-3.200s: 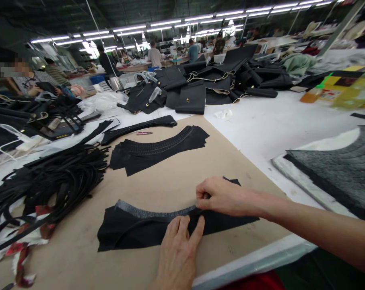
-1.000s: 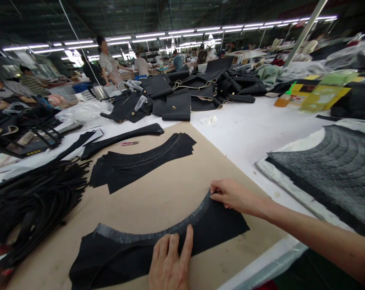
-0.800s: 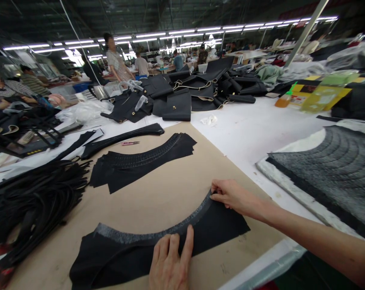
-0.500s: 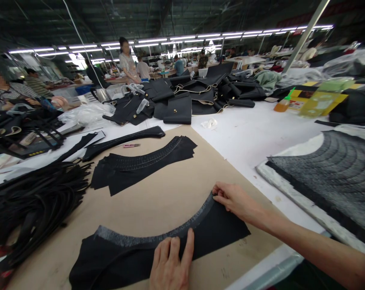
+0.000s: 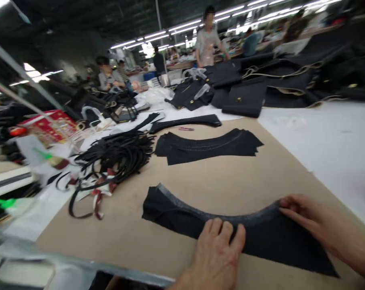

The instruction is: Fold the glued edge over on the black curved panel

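A curved black fabric piece (image 5: 182, 219) with a grey strip along its inner edge lies on the tan board (image 5: 224, 181) in front of me. My left hand (image 5: 215, 253) rests flat on its lower middle, fingers stretched out and close together. My right hand (image 5: 309, 219) sits at the piece's right end, fingertips pressed on the grey edge, fingers curled. Whether it pinches the edge or only presses it is unclear in the blur.
A stack of like black curved pieces (image 5: 209, 146) lies farther up the board. A tangle of black straps (image 5: 116, 155) sits at the left. Black bag parts (image 5: 245, 98) are piled at the back. People stand and sit at tables beyond (image 5: 207, 40).
The view has swung to the left, so the fabric piece and both hands sit farther right in the picture. Both hands keep their places on the piece.
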Demonstrator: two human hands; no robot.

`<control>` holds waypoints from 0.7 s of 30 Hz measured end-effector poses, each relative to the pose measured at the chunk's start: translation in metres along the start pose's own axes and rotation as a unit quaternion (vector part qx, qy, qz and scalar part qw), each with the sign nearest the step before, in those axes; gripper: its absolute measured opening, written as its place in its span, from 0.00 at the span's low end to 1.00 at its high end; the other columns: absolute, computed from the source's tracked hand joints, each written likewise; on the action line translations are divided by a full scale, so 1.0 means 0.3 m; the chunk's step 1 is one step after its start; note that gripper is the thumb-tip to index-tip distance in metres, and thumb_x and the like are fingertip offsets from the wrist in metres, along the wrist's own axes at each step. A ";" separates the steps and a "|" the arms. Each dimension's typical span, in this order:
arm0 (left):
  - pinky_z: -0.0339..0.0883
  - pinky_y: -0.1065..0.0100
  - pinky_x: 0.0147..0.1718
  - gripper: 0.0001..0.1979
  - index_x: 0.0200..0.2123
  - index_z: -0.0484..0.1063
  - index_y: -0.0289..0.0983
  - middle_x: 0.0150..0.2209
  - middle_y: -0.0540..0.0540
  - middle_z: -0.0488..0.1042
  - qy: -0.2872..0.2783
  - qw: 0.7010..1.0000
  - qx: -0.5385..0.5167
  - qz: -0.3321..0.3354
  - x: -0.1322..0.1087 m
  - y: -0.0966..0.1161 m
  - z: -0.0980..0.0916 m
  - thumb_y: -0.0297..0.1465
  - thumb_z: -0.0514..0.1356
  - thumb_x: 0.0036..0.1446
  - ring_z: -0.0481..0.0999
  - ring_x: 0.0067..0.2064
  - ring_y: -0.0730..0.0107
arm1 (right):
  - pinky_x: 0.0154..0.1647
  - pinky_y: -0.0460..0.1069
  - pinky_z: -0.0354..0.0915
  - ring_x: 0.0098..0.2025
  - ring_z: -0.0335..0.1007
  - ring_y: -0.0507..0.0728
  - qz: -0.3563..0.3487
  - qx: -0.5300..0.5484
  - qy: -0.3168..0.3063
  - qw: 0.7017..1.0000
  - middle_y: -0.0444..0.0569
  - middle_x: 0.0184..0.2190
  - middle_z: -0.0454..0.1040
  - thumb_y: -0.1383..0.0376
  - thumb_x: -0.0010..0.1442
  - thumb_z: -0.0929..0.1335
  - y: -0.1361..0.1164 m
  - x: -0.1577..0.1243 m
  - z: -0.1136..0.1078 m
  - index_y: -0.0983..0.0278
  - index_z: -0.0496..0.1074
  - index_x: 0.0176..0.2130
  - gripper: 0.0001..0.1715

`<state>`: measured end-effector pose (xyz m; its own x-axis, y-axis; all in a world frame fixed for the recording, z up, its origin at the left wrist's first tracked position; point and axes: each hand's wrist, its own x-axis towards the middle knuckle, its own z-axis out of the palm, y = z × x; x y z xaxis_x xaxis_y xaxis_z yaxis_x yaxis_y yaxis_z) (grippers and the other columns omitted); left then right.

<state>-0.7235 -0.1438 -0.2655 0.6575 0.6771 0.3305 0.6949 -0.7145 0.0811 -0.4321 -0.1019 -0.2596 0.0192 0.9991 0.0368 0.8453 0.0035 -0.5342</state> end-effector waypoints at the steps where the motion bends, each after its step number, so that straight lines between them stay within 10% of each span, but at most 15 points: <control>1: 0.64 0.62 0.47 0.26 0.60 0.59 0.33 0.44 0.43 0.70 -0.005 1.000 -0.004 -0.005 0.000 -0.008 -0.007 0.33 0.55 0.59 0.66 0.45 0.60 | 0.31 0.55 0.63 0.31 0.69 0.60 -0.007 -0.004 0.042 0.999 0.53 0.32 0.72 0.58 0.59 0.63 -0.011 0.006 0.018 0.58 0.67 0.36 0.07; 9: 0.65 0.63 0.49 0.13 0.46 0.69 0.36 0.44 0.45 0.71 0.064 0.974 -0.199 -0.092 -0.052 -0.024 -0.021 0.23 0.52 0.57 0.68 0.46 0.64 | 0.44 0.47 0.70 0.44 0.70 0.55 -0.275 0.084 -0.054 0.956 0.50 0.42 0.71 0.67 0.67 0.56 -0.379 -0.101 0.197 0.58 0.68 0.45 0.14; 14: 0.65 0.63 0.46 0.13 0.45 0.70 0.38 0.44 0.44 0.70 0.195 0.948 -0.170 -0.185 -0.109 -0.150 -0.131 0.22 0.49 0.62 0.68 0.46 0.66 | 0.50 0.54 0.68 0.48 0.66 0.59 -0.325 -0.029 -0.029 0.945 0.53 0.47 0.69 0.75 0.62 0.57 -0.356 -0.122 0.264 0.60 0.67 0.54 0.25; 21: 0.60 0.57 0.47 0.11 0.44 0.71 0.40 0.36 0.49 0.74 -0.015 0.935 -0.181 -0.304 -0.100 -0.365 -0.236 0.38 0.55 0.62 0.71 0.42 0.61 | 0.41 0.57 0.70 0.40 0.67 0.59 -0.360 -0.119 0.030 0.925 0.52 0.42 0.70 0.82 0.49 0.56 -0.373 -0.126 0.275 0.60 0.68 0.55 0.39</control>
<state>-0.8399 -0.0983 -0.2179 0.1838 0.9785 0.0934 0.8029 -0.2043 0.5600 -0.5715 -0.1366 -0.2708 -0.5705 0.7371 0.3621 0.7438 0.6507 -0.1528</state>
